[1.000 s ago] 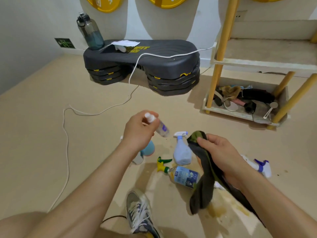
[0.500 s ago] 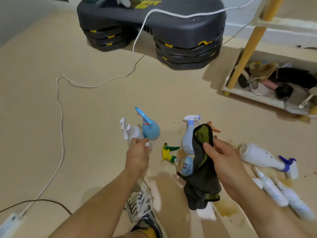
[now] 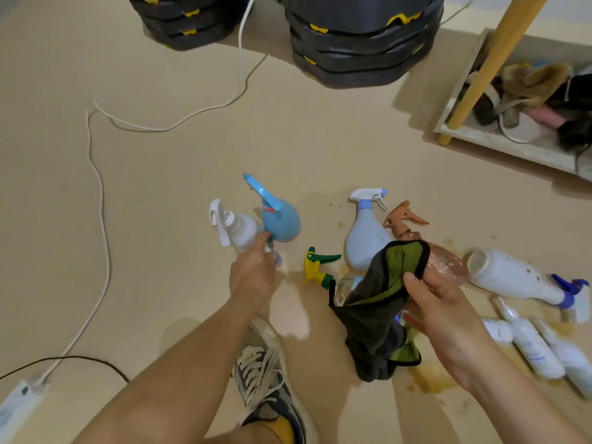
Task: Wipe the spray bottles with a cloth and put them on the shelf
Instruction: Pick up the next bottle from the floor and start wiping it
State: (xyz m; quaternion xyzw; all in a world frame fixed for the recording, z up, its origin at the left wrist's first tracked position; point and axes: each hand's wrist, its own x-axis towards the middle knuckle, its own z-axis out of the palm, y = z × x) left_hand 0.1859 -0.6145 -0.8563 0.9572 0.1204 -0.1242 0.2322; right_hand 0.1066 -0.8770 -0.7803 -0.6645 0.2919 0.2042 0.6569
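My left hand [image 3: 253, 274] is low over the floor, fingers closed on a small spray bottle [image 3: 275, 257] with a purple label. It sits between a clear bottle with a white trigger [image 3: 238, 230] and a round blue bottle [image 3: 282, 224]. My right hand [image 3: 448, 318] grips a dark cloth with green lining [image 3: 374, 315], which hangs in front of a lying bottle with a green and yellow trigger [image 3: 318, 267]. A pale blue bottle [image 3: 363, 238] and a pink bottle with an orange trigger [image 3: 445, 264] stand behind the cloth. A white bottle with a blue trigger [image 3: 512, 280] lies at the right.
Several small white bottles [image 3: 531, 347] lie at the right edge. The shelf's bottom tray [image 3: 499, 144], with a yellow leg [image 3: 480, 62], holds shoes and clutter. A dark step platform [image 3: 362, 43] is at the top. A white cable [image 3: 96, 174] runs to a power strip [image 3: 19, 402]. My shoe [image 3: 266, 373] and brown stains [image 3: 432, 379] are near.
My left hand has come down from chest height to the floor with the small bottle. The view has tilted down and closer. My right hand still holds the cloth.
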